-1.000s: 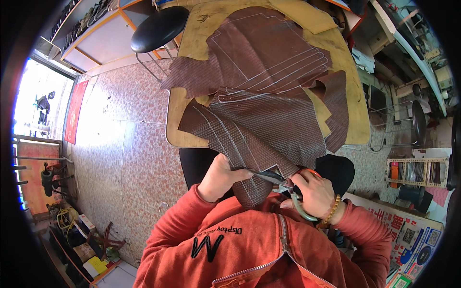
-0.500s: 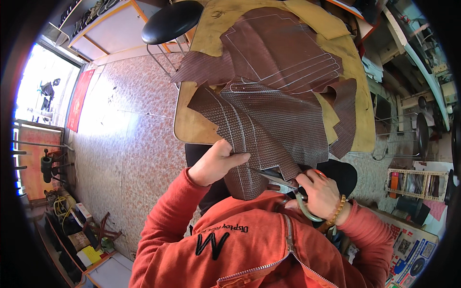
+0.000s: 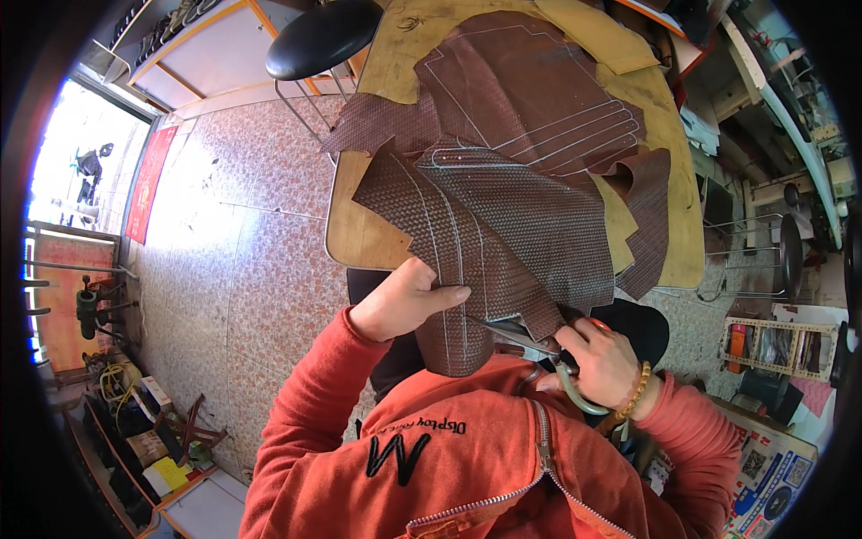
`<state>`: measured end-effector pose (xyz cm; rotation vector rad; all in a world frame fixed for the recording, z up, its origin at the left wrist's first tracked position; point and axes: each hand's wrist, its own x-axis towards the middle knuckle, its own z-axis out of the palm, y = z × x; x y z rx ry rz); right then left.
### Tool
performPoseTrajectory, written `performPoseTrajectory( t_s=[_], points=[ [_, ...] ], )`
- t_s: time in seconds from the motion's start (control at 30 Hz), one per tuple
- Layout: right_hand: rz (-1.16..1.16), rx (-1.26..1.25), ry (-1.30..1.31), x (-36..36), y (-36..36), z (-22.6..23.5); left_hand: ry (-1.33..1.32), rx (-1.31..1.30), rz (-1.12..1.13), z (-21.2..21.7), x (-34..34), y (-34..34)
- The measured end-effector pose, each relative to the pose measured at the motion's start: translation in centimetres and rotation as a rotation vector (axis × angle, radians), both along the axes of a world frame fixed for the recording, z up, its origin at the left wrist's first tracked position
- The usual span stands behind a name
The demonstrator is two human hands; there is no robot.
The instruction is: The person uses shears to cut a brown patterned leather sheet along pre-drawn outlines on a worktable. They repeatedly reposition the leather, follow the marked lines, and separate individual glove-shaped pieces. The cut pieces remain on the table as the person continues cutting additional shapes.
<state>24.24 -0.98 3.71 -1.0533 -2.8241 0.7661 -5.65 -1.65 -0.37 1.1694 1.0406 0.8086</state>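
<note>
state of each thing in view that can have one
brown woven-look leather sheet, notched, bent
pale-green-handled metal scissors, at notch
left hand, gripping sheet
right hand, gripping scissors
round black stool, upright, unoccupied
tan tabletop, partly covered
red zip jacket, partly unzipped

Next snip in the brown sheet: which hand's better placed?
Right, I'd say: the right hand holds the scissors, blades at the brown sheet. The left hand grips that sheet, thumb on top, so it seems better suited to steadying.
</note>
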Motion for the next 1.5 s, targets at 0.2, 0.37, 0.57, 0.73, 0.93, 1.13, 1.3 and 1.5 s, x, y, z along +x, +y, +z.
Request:
performPoseTrajectory(
  t_s=[0.2,0.37,0.57,0.73,0.93,1.13,1.3,1.5],
  points=[
    [0.019,0.027,0.087,0.1,0.4,-0.4,-0.012,0.001,0.009,0.1,0.2,0.1],
    [-0.017,-0.053,0.070,0.4,0.0,-0.9,-0.078,-0.022,0.047,0.0,0.5,-0.2],
    [-0.054,-0.132,0.147,0.6,-0.5,-1.3,-0.148,-0.024,0.166,-0.9,1.4,-1.2],
    [-0.130,-0.278,0.183,0.8,-1.4,-1.5,-0.107,-0.113,0.193,-1.1,1.9,-2.2],
    [-0.298,-0.606,0.351,1.2,-3.0,-1.8,-0.360,-0.133,0.229,-1.0,4.0,-2.5],
    [-0.510,-1.039,0.351,2.2,-4.2,-1.0,-0.303,-0.117,0.220,-1.0,6.0,-2.0],
    [-0.547,-1.095,0.517,2.6,-4.9,-0.4,-0.265,-0.038,0.275,-0.8,7.6,-2.1],
    [-0.538,-1.068,0.492,3.4,-5.3,-0.6,-0.282,-0.061,0.260,-0.5,8.1,-2.2]
  ],
)
